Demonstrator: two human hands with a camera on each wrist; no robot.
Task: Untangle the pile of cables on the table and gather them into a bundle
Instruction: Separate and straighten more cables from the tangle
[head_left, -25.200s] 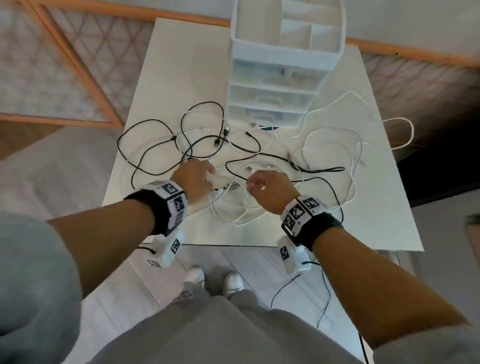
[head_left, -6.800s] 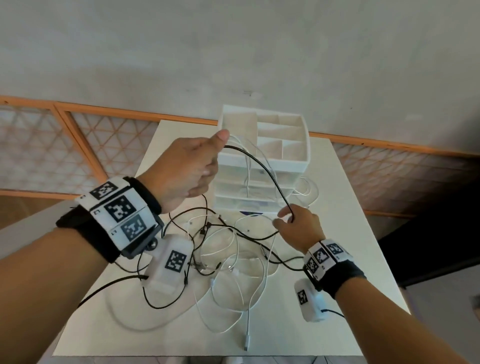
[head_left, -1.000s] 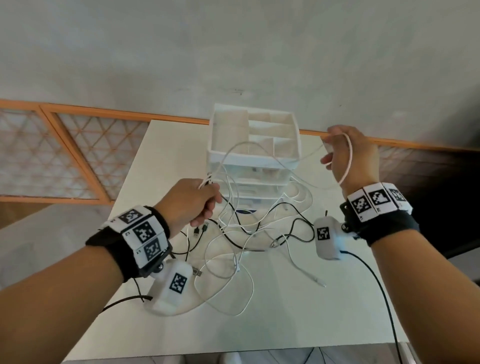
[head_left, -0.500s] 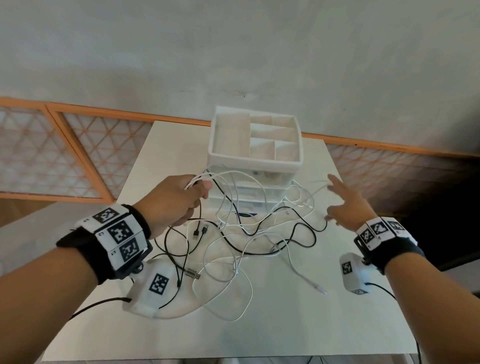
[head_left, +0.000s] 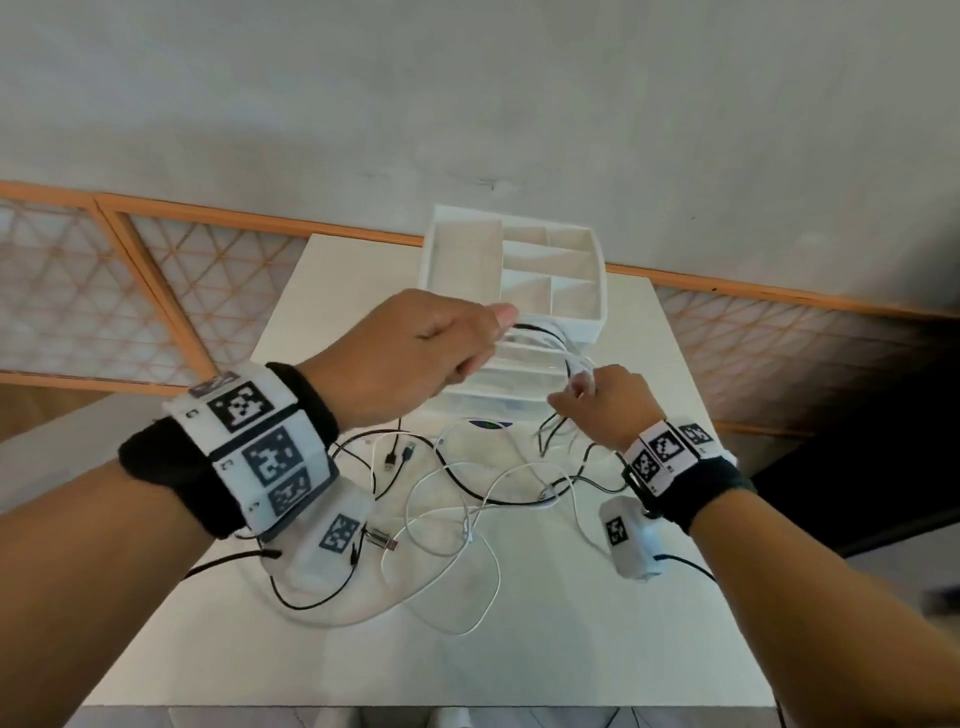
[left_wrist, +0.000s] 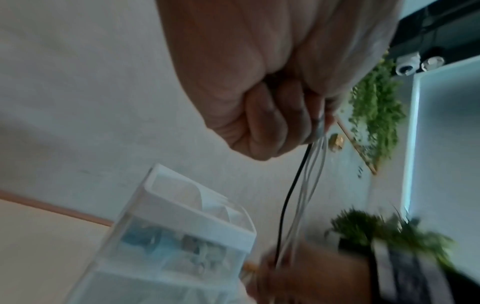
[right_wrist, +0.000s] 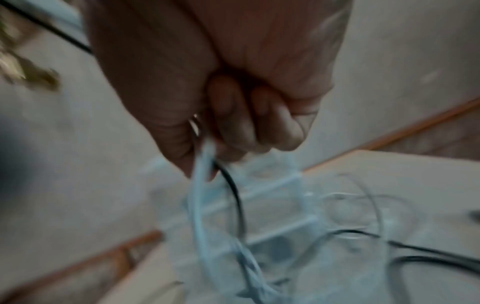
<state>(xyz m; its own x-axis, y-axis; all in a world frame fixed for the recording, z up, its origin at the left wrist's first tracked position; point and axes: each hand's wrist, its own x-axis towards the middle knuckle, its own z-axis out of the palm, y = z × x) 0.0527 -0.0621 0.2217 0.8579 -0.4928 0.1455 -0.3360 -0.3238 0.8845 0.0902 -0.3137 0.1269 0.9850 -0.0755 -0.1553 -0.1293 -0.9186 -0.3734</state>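
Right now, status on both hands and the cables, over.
Left hand grips gathered cable strands; right hand grips the same run lower. Loose cables tangled on the table. Drawer organizer close behind the hands.

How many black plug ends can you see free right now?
2: one black plug and the other black plug beside it, both just below the left hand. More may be hidden among the cables or inside either grip.
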